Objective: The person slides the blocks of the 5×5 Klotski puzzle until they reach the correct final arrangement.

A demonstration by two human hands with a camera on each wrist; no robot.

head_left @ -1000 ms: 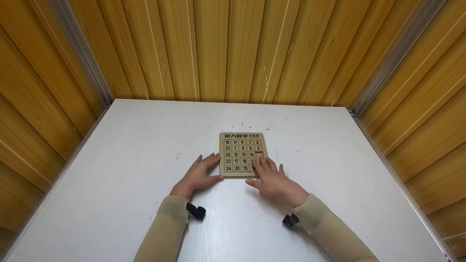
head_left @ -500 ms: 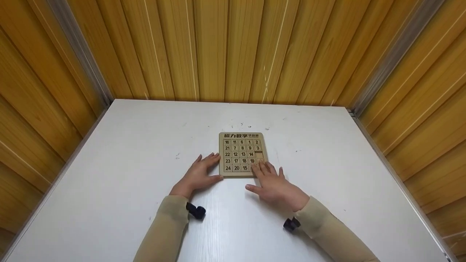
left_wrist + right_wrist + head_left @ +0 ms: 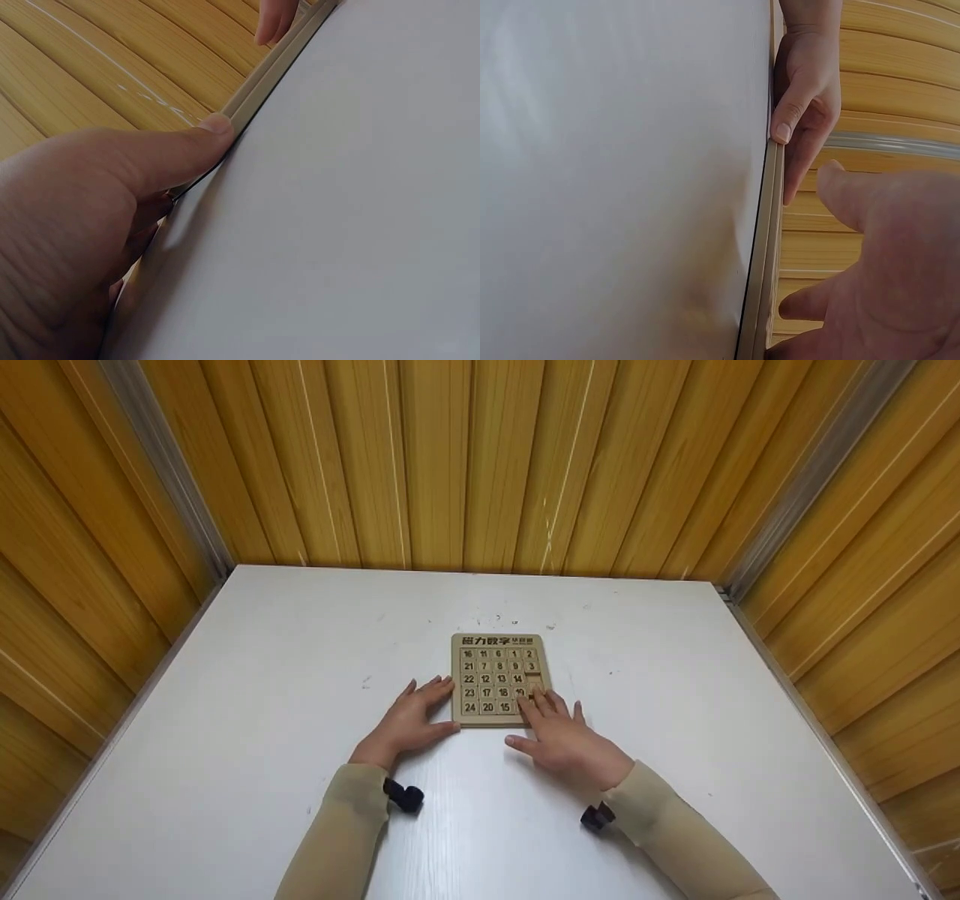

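Note:
A wooden number slide puzzle (image 3: 487, 721) lies flat on the white table, its numbered tiles in rows. My left hand (image 3: 409, 720) grips its lower left corner, thumb on the front edge and fingers along the left side. The left wrist view shows that thumb (image 3: 214, 126) pressed to the board's edge. Over the lower right tiles lies my right hand (image 3: 570, 742), fingertips touching them with the fingers extended and the thumb apart. An uncovered slot (image 3: 533, 679) shows below the 3 tile. Some lower right tiles are hidden under the fingers.
The white table (image 3: 300, 622) surrounds the puzzle and carries small dark marks beyond it. Wood-look panel walls (image 3: 435, 465) stand at the back and both sides. A small black device (image 3: 405, 795) sits at each sleeve cuff.
My right fingertips have slid slightly toward me over the tiles, uncovering the 19 tile and more of the slot under the 3. My left hand stays where it was.

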